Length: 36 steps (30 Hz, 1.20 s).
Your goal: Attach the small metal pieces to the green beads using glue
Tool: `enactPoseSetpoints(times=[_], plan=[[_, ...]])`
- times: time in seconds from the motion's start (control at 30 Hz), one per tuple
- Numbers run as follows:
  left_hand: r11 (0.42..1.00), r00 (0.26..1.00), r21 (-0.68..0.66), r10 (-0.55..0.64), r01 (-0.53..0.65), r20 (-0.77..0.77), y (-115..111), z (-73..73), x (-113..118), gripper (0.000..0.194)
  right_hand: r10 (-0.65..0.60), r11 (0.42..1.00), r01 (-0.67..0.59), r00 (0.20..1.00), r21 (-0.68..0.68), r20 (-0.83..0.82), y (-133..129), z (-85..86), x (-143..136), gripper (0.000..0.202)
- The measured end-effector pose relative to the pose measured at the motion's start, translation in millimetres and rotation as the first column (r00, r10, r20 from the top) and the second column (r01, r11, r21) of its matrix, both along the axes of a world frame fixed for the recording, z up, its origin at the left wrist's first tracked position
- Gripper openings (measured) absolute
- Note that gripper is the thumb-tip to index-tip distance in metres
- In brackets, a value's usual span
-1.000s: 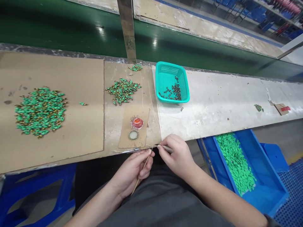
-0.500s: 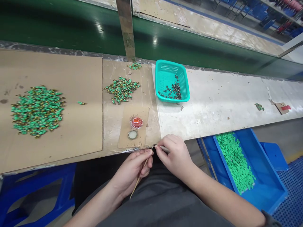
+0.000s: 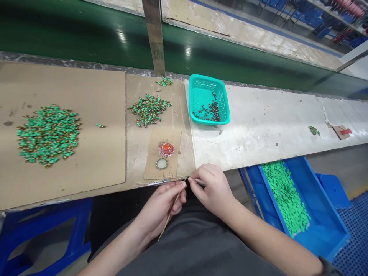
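My left hand (image 3: 166, 203) is closed on a thin tan stick (image 3: 164, 229), which slants down toward my lap. My right hand (image 3: 211, 186) pinches a pale pen-like tool (image 3: 200, 181), its dark tip pointing at my left fingertips. Both hands meet just off the table's front edge, close together. Whatever small piece lies between the fingertips is too tiny to make out. Just beyond them, a cardboard piece (image 3: 151, 170) bears a red-orange filled cap (image 3: 167, 149) and a round cap with whitish contents (image 3: 161, 163).
Green-and-gold pieces form a large pile (image 3: 50, 134) and a smaller pile (image 3: 149, 110). A turquoise basket (image 3: 227, 97) holds small dark pieces. At the lower right, a blue bin (image 3: 324, 214) contains green pieces. A blue stool (image 3: 69, 237) stands lower left.
The tool's tip has drawn back slightly from my left fingertips. The view has shifted a little; both hands keep their grips.
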State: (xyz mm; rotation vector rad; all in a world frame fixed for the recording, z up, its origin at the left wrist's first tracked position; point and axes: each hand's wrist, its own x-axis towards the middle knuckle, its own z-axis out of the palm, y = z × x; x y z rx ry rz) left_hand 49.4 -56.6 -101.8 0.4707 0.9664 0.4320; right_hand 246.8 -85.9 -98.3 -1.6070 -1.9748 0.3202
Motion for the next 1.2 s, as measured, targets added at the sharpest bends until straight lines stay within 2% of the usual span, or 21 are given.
enactPoseSetpoints(times=[0.3, 0.43, 0.63, 0.73, 0.9, 1.07, 1.2], plan=[[1.000, 1.000, 0.013, -0.015, 0.015, -0.006, 1.0, -1.4, -0.3, 0.055, -0.039, 0.999, 0.039, 0.999, -0.002, -0.009, 1.5, 1.1, -2.2, 0.024], [1.000, 1.000, 0.016, -0.010, 0.010, -0.010, 0.6, -2.5, -0.7, 0.056, -0.018, 1.000, 0.018, 1.000, -0.010, -0.003, 1.4, 2.7, -3.9, 0.023], [1.000, 1.000, 0.017, -0.017, 0.017, -0.017, 0.9, -2.6, 0.6, 0.057, -0.056, 0.998, 0.055, 0.998, 0.003, 0.031, 1.4, -1.6, -7.8, 0.025], [1.000, 1.000, 0.019, -0.018, 0.018, -0.018, 1.2, -1.7, 1.0, 0.058, -0.078, 0.997, 0.078, 0.997, 0.013, 0.013, 2.2, -2.9, -8.0, 0.027], [1.000, 1.000, 0.021, -0.014, 0.015, -0.017, 0.7, -1.9, 0.7, 0.058, -0.041, 0.999, 0.040, 0.999, -0.005, -0.016, 2.2, -2.0, -8.6, 0.023], [1.000, 1.000, 0.022, -0.019, 0.019, -0.016, 0.5, -2.5, 0.5, 0.057, -0.087, 0.996, 0.086, 0.995, -0.009, -0.052, 4.7, -1.3, -8.2, 0.025], [1.000, 1.000, 0.026, -0.009, 0.009, -0.014, 1.1, -3.8, 0.6, 0.057, -0.058, 0.998, 0.055, 0.993, -0.035, -0.105, 4.8, -0.3, -7.5, 0.023]])
